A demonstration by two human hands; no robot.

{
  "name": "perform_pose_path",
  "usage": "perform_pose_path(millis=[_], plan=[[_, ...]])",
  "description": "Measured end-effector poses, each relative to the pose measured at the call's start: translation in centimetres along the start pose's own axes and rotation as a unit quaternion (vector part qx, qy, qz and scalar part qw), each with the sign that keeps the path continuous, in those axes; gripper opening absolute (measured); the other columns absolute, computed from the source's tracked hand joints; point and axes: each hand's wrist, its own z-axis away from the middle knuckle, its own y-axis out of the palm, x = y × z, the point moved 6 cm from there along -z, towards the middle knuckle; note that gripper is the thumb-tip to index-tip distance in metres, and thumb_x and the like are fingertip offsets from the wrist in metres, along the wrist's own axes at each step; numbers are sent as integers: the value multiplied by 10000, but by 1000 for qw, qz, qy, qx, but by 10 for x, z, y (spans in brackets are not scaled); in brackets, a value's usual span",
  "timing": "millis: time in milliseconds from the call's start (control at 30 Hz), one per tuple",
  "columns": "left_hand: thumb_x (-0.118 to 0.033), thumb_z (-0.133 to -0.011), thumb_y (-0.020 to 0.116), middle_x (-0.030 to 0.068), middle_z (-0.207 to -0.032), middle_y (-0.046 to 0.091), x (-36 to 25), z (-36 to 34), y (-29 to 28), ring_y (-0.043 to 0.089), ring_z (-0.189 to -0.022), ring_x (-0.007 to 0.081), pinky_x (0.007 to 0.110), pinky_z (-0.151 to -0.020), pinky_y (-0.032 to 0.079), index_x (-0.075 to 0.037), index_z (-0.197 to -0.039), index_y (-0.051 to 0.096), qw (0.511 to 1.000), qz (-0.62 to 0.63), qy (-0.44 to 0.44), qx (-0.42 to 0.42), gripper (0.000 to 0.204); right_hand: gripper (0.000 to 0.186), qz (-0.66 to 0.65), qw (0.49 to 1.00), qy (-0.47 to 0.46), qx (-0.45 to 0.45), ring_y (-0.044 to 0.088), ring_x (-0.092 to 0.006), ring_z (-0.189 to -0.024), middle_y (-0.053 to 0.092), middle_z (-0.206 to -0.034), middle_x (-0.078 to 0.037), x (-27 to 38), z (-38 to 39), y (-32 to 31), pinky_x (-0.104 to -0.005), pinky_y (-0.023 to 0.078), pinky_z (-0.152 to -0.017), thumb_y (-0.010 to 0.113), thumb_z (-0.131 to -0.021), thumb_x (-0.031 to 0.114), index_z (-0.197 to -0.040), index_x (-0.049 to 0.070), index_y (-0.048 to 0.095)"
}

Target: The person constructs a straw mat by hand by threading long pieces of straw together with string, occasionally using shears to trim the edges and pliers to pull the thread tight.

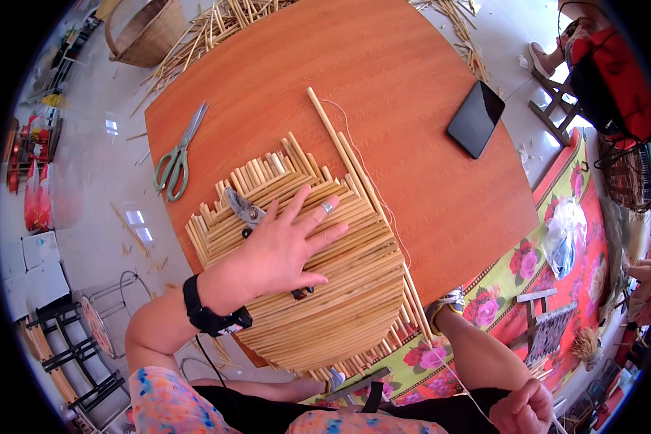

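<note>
My left hand lies palm down with fingers spread on a rounded mat of straw-coloured stalks. Beneath it is a pair of pruning shears, its blades showing beyond the wrist side and most of its handles hidden. Lower right, my right hand is closed around a thin pale string. That string runs up to the long stalks at the mat's right side and loops along them onto the table. Stalk ends of uneven length stick out along the mat's far and near edges.
Green-handled scissors lie left on the brown table, a black phone far right. Loose stalks and a wicker basket are on the floor beyond. A small folding stool and a plastic bag sit on the flowered cloth.
</note>
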Motion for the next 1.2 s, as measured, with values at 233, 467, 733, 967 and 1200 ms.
perform_pose_path(millis=[233,467,733,967,1200], plan=[[-470,-738,715,143,-1505,259,-1,-5,-1,216,-1351,472,585,-966,356,-203,-1387,443,1000,27,0,3,753,143,1,999,-32,9,340,-77,-473,415,-609,-13,4,-11,2,-220,262,-458,494,-946,89,-818,39,456],[-438,-745,720,129,-1495,279,0,-1,3,230,-1343,476,589,-961,359,-195,-1382,443,999,38,2,-19,736,159,7,999,-46,19,330,-76,-471,405,-587,-8,0,-5,5,-226,255,-464,498,-954,116,-821,40,452],[-484,-761,688,143,-1471,304,-1,8,-4,249,-1353,420,587,-1019,313,-171,-1379,441,999,16,-4,-42,735,178,-14,998,-52,38,320,-85,-477,392,-577,-2,-2,4,6,-234,265,-487,512,-956,153,-834,36,456],[-518,-790,646,305,-1391,322,18,23,-11,284,-1344,403,590,-1077,222,-47,-1381,409,993,22,-83,-80,793,193,-5,996,-71,44,310,-83,-479,381,-572,1,1,4,7,-237,265,-490,520,-959,182,-842,40,461],[-538,-806,617,349,-1350,364,18,29,12,313,-1322,443,595,-1081,203,-7,-1371,409,990,39,-82,-106,802,186,14,996,-78,28,320,-86,-502,381,-595,9,-1,5,5,-247,271,-515,532,-952,194,-860,42,475]])
